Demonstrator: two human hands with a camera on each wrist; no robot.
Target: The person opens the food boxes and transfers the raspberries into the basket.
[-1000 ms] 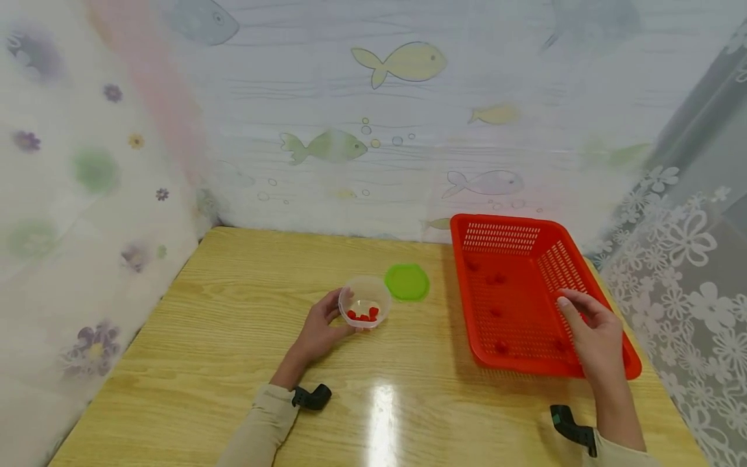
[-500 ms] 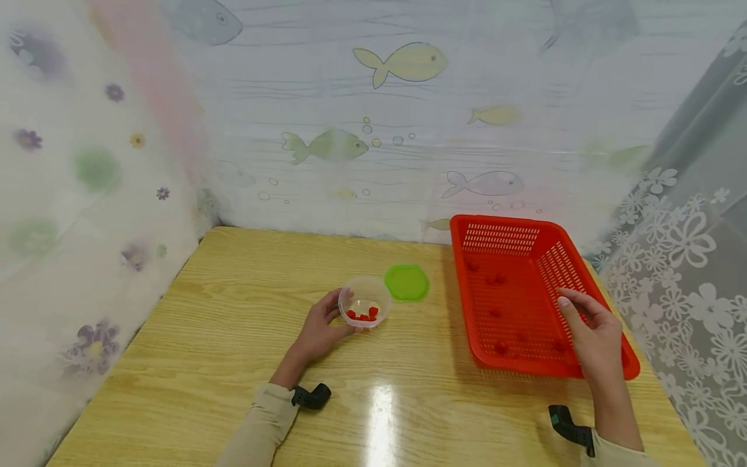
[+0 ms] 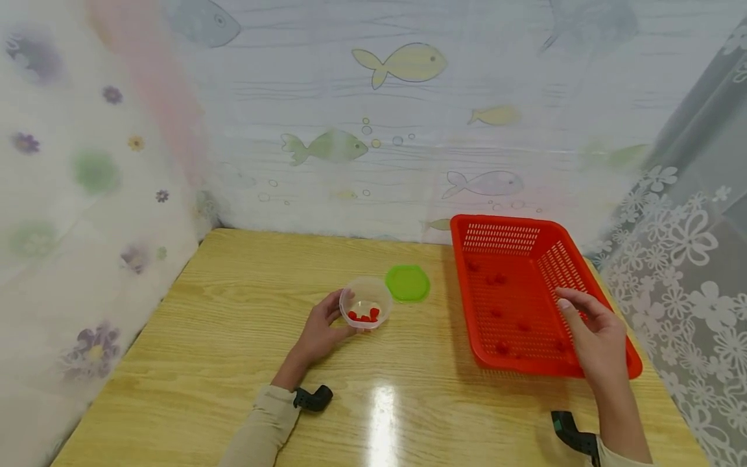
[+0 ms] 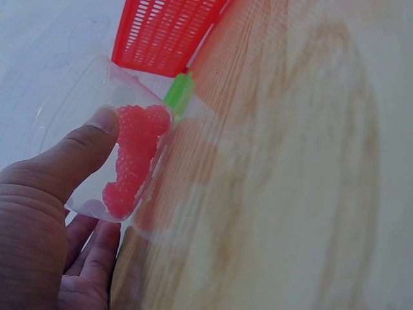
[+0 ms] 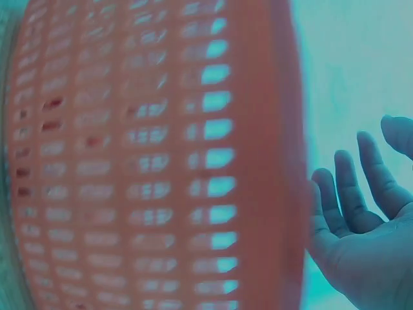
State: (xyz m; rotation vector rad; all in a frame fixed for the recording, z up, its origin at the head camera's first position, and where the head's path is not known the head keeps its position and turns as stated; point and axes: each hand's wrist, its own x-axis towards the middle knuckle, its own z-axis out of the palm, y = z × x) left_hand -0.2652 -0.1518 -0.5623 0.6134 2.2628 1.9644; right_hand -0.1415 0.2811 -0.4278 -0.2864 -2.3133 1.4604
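My left hand (image 3: 321, 329) grips a clear plastic tub (image 3: 366, 292) from its left side, the thumb along the near wall. Several red raspberries (image 4: 134, 155) lie at the bottom of the tub. To the right, my right hand (image 3: 596, 337) hovers over the near right part of a red perforated basket (image 3: 474, 324). Its fingers are spread and slightly bent, with nothing between them in the right wrist view. Inside the basket lie several scattered raspberries (image 3: 500, 347), hard to pick out against the red floor.
A green lid (image 3: 407, 283) lies on the wooden table (image 3: 233, 292), just behind and right of the tub. Patterned fabric (image 3: 327, 97) rises behind the table, and a lace curtain (image 3: 694, 311) hangs along the right edge.
A red raspberry has come into view on the basket floor left of my right hand, and that hand's fingertips no longer show red. Both hands have barely moved.
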